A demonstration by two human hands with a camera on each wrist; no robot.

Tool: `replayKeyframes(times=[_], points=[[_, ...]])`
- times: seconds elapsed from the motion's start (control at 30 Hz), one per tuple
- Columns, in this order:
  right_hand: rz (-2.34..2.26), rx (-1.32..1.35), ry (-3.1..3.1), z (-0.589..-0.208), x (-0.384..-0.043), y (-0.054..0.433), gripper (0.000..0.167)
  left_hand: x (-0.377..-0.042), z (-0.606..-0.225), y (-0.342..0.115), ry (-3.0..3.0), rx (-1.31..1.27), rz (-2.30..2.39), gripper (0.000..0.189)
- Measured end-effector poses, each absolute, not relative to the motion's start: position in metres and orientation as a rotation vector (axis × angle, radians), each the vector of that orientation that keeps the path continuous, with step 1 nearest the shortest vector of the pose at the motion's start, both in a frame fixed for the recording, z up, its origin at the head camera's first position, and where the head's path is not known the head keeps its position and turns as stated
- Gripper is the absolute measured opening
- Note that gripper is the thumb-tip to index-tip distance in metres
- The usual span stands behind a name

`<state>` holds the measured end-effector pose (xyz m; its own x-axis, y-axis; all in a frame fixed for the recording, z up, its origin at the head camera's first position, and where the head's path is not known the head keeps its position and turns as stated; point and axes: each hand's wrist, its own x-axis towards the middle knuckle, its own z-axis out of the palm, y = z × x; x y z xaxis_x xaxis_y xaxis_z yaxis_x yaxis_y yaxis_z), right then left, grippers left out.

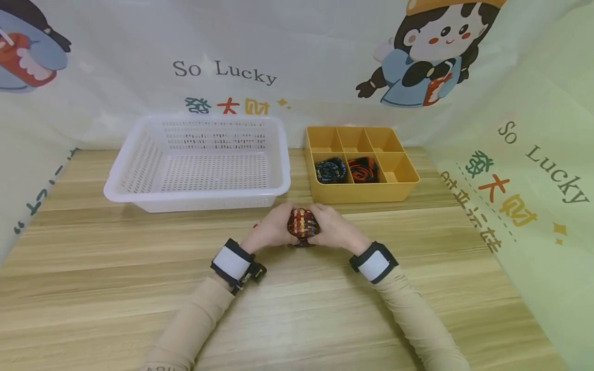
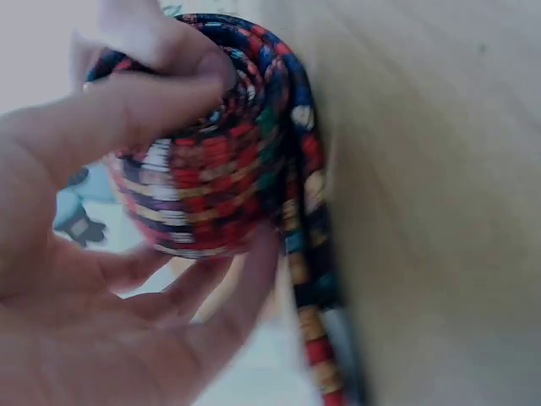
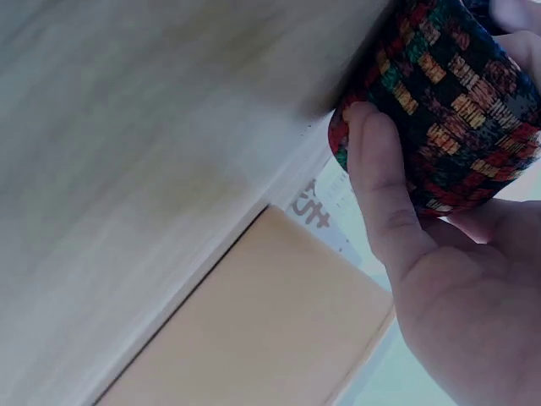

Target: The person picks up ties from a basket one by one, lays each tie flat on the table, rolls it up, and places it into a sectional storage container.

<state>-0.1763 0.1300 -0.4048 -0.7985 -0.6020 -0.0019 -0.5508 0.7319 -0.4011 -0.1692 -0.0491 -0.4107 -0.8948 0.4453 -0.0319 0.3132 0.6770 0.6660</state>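
Observation:
Both hands hold a rolled necktie [image 1: 303, 222] with a red, yellow and dark checked weave, low over the table in front of the yellow box. My left hand [image 1: 277, 226] grips its left side; in the left wrist view a thumb and fingers press on the coiled end of the necktie [image 2: 199, 182], and a loose strip trails from the roll. My right hand [image 1: 335, 226] is curled round the other side. In the right wrist view its fingers [image 3: 385, 182] lie along the woven face of the necktie [image 3: 456, 101].
A yellow divided box [image 1: 364, 193] stands behind the hands to the right. Its front compartments hold a rolled dark blue necktie [image 1: 330, 170] and a rolled red-and-black necktie [image 1: 363, 170]. Left of it is a white perforated basket [image 1: 199, 200]. Printed cloth [image 1: 315, 56] hangs behind the wooden table [image 1: 287, 319].

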Motion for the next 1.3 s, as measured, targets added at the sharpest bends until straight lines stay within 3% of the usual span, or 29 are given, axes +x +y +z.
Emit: replayKeyframes(times=[0.13,0.4,0.6,0.9,1.2,1.3], points=[[-0.539,-0.961,2.817,-0.402,-0.175,0.128,0.058,-0.162,-0.403,-0.043,2.806,0.741,0.866,0.074],[-0.653,-0.913,2.736,-0.405,-0.175,0.128,0.073,-0.168,-0.402,-0.05,2.732,0.673,1.028,0.061],[-0.684,-0.886,2.781,-0.407,-0.176,0.128,0.063,-0.174,-0.408,-0.055,2.542,0.578,1.152,0.063],[-0.525,-0.882,2.842,-0.398,-0.17,0.126,0.062,-0.161,-0.394,-0.044,2.792,0.807,0.891,0.067],[-0.669,-0.826,2.753,-0.401,-0.173,0.129,0.076,-0.175,-0.405,-0.055,2.562,0.523,1.17,0.064],[-0.641,-0.849,2.764,-0.403,-0.173,0.128,0.071,-0.177,-0.41,-0.057,2.506,0.55,1.177,0.065]])
